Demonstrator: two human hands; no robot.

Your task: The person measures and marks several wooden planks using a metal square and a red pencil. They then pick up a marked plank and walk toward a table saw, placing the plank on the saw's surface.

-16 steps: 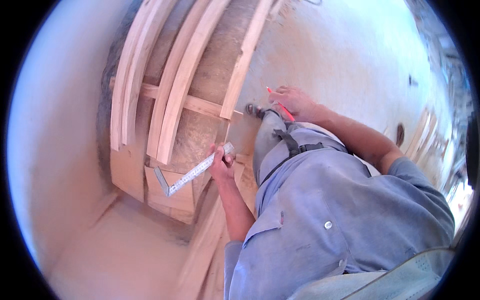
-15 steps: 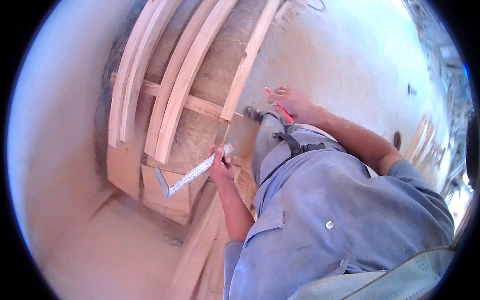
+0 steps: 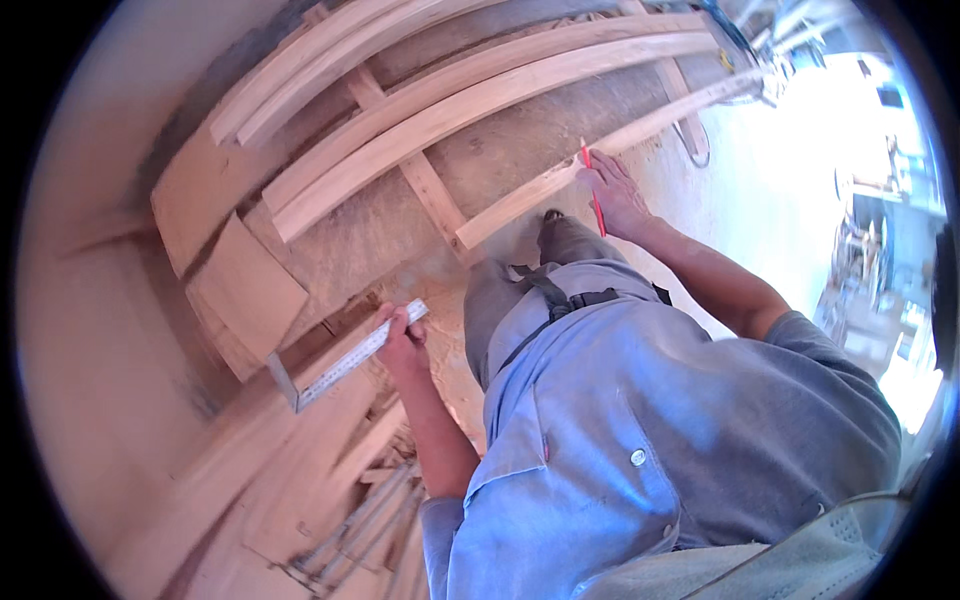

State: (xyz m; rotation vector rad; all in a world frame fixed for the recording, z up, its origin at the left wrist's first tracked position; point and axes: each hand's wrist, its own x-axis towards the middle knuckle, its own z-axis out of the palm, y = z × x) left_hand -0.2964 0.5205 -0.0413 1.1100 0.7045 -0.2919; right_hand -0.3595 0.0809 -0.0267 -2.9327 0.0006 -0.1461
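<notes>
Nearest the camera, a grey-blue buttoned work shirt (image 3: 620,400) is seen, with slender metal rods (image 3: 355,535) lying among wood pieces at lower left. The left hand (image 3: 403,348) is closed around the upper end of an L-shaped metal square with a graduated blade (image 3: 345,370); its short leg is pointed away at left, over brown planking and close to a tan flat panel (image 3: 245,285). Contact of the square with the wood cannot be confirmed.

A slim red pencil (image 3: 599,212) is held in the right hand (image 3: 618,198), pale tip upward, at the edge of a single pale wooden strip (image 3: 520,205). Whether the strip is touched cannot be told.

Change noted: the view is swung round, and the pencil, over bare floor half a second ago, is now seen against the strip. By judgement, the pencil is thereby brought within marking reach of the strip, while the square is left well apart from it.

Farther off, a wooden crosspiece (image 3: 432,195), a middle pair of pale strips (image 3: 480,100) and an outer pair (image 3: 330,80) are seen.
</notes>
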